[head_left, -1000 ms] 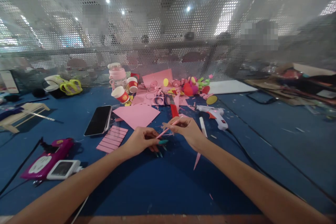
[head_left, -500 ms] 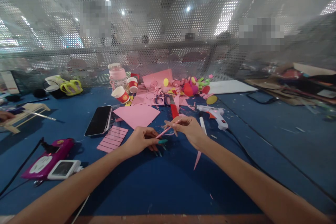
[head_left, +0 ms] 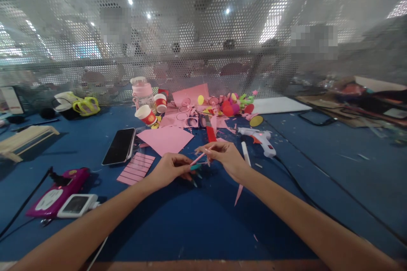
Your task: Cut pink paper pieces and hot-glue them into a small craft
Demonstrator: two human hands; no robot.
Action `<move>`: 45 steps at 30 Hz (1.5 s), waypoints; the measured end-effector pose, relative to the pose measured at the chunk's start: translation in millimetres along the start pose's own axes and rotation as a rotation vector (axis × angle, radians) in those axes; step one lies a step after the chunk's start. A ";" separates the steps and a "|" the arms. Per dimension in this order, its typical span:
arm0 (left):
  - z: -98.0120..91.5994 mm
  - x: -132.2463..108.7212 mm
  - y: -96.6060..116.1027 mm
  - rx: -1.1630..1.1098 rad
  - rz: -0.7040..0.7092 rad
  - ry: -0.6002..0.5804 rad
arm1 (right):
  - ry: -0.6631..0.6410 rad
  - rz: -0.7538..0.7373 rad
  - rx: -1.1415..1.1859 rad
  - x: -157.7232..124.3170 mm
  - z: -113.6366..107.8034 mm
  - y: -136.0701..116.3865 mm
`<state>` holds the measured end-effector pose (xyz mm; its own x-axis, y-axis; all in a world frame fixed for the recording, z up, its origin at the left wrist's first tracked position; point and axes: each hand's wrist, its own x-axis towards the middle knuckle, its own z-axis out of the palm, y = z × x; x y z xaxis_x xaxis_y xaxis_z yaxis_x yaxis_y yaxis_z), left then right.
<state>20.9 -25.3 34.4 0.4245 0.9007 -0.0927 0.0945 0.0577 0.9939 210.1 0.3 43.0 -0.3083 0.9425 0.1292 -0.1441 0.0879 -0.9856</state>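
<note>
Both my hands meet over the blue table near its middle. My left hand point(head_left: 170, 169) is closed, pinching the lower end of a thin pink paper strip point(head_left: 199, 158). My right hand point(head_left: 224, 156) is closed too, its fingertips pinching the strip's upper end. The strip slants up to the right between them. A sheet of pink paper point(head_left: 165, 139) lies just beyond my left hand, and a pink sheet cut into strips point(head_left: 136, 168) lies to its left.
A black phone point(head_left: 120, 146), a white glue gun point(head_left: 259, 139) with its cable, a red cutter point(head_left: 210, 129), paper cups point(head_left: 145, 114), a pink bottle point(head_left: 142, 92) and a pile of pink and coloured scraps point(head_left: 219, 108) lie around. A magenta device point(head_left: 55, 192) sits left. A perforated metal screen point(head_left: 203, 38) closes the back.
My hands have shifted slightly left and closer together along the pink strip. A person's hand seen at the far left edge half a second ago is gone.
</note>
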 end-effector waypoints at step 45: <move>-1.9 5.7 -1.9 -0.045 -0.032 0.126 | -0.105 0.025 -0.043 -1.3 -8.5 -11.6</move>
<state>21.4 -19.4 32.1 0.3048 0.9450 -0.1189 0.0644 0.1041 0.9925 220.2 0.8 53.4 -0.4086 0.9056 0.1133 -0.0954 0.0811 -0.9921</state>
